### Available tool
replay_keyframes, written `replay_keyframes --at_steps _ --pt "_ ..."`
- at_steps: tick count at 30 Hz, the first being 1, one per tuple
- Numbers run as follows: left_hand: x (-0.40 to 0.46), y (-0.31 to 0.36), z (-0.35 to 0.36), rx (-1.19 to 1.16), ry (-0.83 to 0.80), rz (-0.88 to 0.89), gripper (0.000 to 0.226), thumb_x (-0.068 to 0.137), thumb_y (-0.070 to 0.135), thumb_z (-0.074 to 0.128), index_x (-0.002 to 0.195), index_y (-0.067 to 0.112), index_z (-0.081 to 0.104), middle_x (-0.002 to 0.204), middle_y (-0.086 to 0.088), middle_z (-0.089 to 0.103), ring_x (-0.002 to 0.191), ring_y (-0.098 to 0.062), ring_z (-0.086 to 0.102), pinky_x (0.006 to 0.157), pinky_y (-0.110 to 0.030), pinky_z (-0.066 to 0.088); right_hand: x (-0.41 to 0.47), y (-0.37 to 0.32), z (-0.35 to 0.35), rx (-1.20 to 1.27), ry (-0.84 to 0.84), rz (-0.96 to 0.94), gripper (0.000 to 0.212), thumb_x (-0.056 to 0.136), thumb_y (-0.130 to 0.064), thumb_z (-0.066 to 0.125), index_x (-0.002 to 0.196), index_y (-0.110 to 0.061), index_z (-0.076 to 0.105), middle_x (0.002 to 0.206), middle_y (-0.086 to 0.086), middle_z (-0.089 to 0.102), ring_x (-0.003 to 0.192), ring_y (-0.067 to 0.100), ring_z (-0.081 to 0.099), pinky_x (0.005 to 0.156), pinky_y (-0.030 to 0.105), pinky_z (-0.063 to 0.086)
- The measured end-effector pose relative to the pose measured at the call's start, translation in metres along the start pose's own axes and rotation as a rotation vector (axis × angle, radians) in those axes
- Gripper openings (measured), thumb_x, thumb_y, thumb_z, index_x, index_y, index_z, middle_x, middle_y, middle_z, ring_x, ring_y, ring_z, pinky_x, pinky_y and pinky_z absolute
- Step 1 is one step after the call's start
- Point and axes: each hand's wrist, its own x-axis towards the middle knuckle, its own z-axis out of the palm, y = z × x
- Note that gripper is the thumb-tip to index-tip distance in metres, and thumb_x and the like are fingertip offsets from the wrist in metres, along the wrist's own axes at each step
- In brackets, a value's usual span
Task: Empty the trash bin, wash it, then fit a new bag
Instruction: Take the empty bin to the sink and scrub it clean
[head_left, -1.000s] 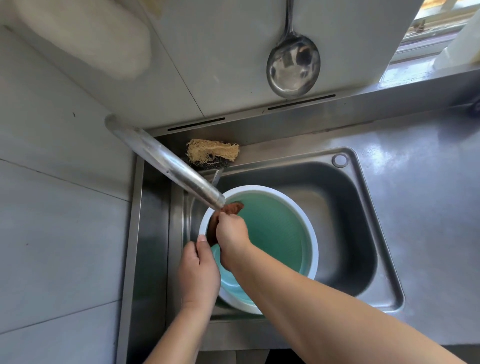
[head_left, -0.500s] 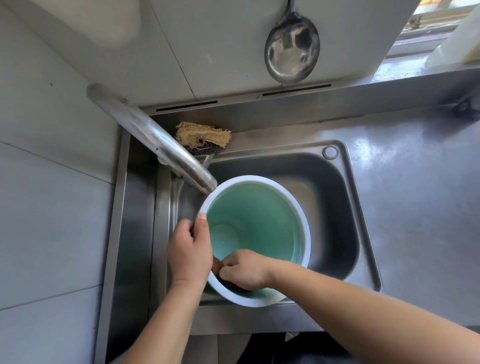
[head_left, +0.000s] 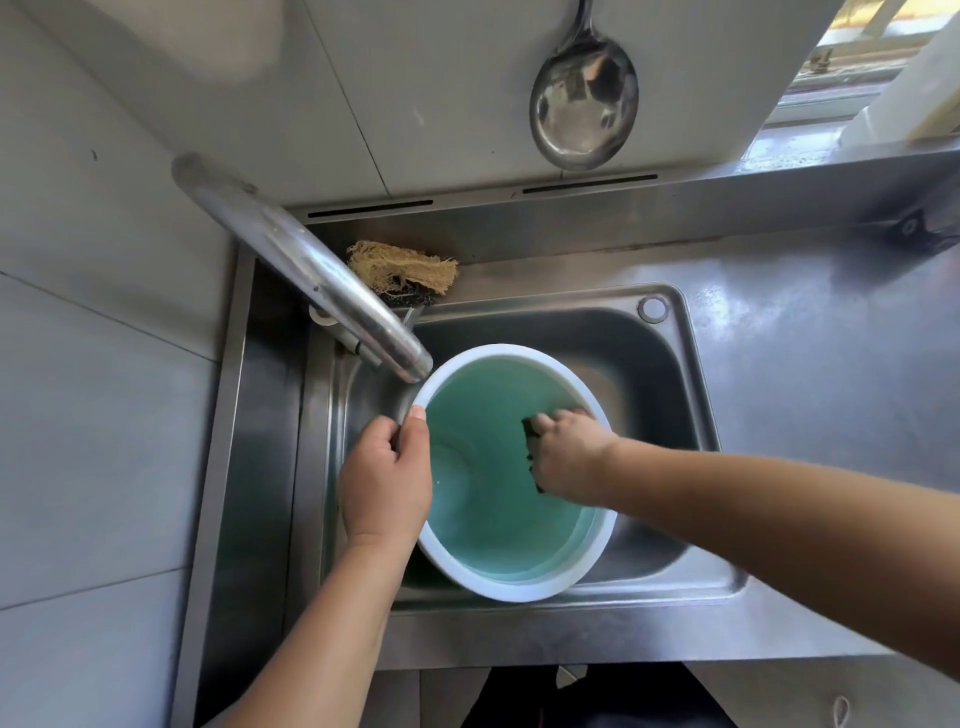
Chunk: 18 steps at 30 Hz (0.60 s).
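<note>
Currently the bin (head_left: 511, 540) stands upright in the sink (head_left: 696, 405), mouth upward. Left hand (head_left: 385, 480) clamps its rim's faucet-side edge; right hand (head_left: 569, 457) presses a dark scrubber (head_left: 531, 441) on the opposite inner wall.

The round pale-rimmed plastic trash bin (head_left: 511, 582) stands in the stainless steel sink (head_left: 670, 374), set in the steel counter (head_left: 810, 364). The left hand (head_left: 384, 480) is on its left rim; the right hand (head_left: 569, 454), with a dark scouring pad (head_left: 530, 434), is inside. The chrome faucet spout (head_left: 311, 270) reaches over the rim from behind-left, a fibrous loofah scrubber (head_left: 402, 265) lies behind the sink, and a steel ladle (head_left: 584, 109) hangs on the wall.
</note>
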Motion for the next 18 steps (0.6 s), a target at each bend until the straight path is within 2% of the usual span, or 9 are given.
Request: replay_keyframes --at_steps 3,5,7,9,11,12,15,18 --pt "0.002 -0.001 0.0 -0.01 0.005 0.003 0.048 0.096 0.047 0.052 0.062 0.015 0.044 0.055 0.002 0.05 0.054 -0.021 0.047 0.052 -0.032 0.039 0.005 0.025 -0.007 -0.143 0.303 -0.067 0.035 0.099 -0.015 0.04 0.116 -0.014 0.071 0.137 0.009 0.057 0.118 0.034 0.046 0.093 0.042 0.044" --pt "0.002 -0.005 -0.001 -0.022 0.008 0.005 0.048 0.096 0.047 0.052 0.06 0.017 0.041 0.053 0.005 0.048 0.051 -0.014 0.045 0.05 -0.029 0.035 0.011 0.037 -0.016 -0.188 0.619 -0.1 0.03 0.095 -0.014 0.048 0.099 -0.014 0.077 0.12 0.004 0.068 0.1 0.029 0.06 0.082 0.039 0.051" --pt "0.001 -0.01 -0.004 -0.045 0.003 0.002 0.048 0.097 0.045 0.052 0.059 0.017 0.04 0.051 0.01 0.051 0.047 -0.008 0.044 0.049 -0.028 0.032 0.018 0.043 -0.02 -0.106 0.868 -0.166 0.023 0.089 -0.009 0.055 0.08 -0.01 0.076 0.097 0.004 0.072 0.08 0.028 0.063 0.067 0.038 0.054" --pt "-0.001 -0.012 -0.006 -0.066 0.005 -0.011 0.048 0.097 0.044 0.052 0.059 0.019 0.038 0.05 0.016 0.05 0.046 -0.004 0.043 0.047 -0.027 0.031 0.027 0.043 -0.018 -0.093 1.011 -0.194 0.02 0.088 -0.006 0.055 0.08 -0.007 0.074 0.092 0.006 0.071 0.074 0.029 0.062 0.064 0.038 0.053" --pt "-0.003 -0.012 -0.006 -0.069 0.019 -0.015 0.048 0.097 0.045 0.052 0.058 0.02 0.036 0.05 0.017 0.051 0.046 -0.003 0.043 0.044 -0.023 0.03 0.035 0.037 -0.012 -0.054 0.982 -0.175 0.018 0.085 -0.009 0.059 0.085 -0.004 0.076 0.09 0.004 0.072 0.072 0.027 0.063 0.062 0.035 0.054" --pt "-0.004 -0.011 -0.005 -0.068 0.023 -0.01 0.049 0.097 0.045 0.052 0.058 0.02 0.036 0.05 0.017 0.051 0.046 -0.003 0.044 0.041 -0.018 0.029 0.04 0.032 -0.007 -0.05 0.893 -0.164 0.015 0.082 -0.013 0.065 0.084 -0.006 0.078 0.089 0.002 0.074 0.071 0.026 0.064 0.06 0.032 0.054" --pt "-0.007 -0.01 -0.003 -0.065 0.028 -0.001 0.049 0.097 0.044 0.052 0.059 0.018 0.035 0.051 0.014 0.048 0.046 -0.005 0.04 0.041 -0.019 0.029 0.06 0.009 0.016 -0.084 0.624 -0.142 0.013 0.077 -0.034 0.075 0.078 -0.022 0.082 0.099 -0.008 0.076 0.081 0.017 0.068 0.067 0.026 0.055" --pt "-0.011 -0.014 -0.003 -0.077 0.028 0.013 0.049 0.096 0.044 0.052 0.06 0.017 0.034 0.05 0.011 0.043 0.046 -0.007 0.036 0.042 -0.019 0.03 0.081 -0.012 0.027 0.088 0.492 0.065 0.031 0.089 -0.044 0.059 0.112 -0.031 0.075 0.129 -0.01 0.065 0.113 0.013 0.063 0.091 0.025 0.053"
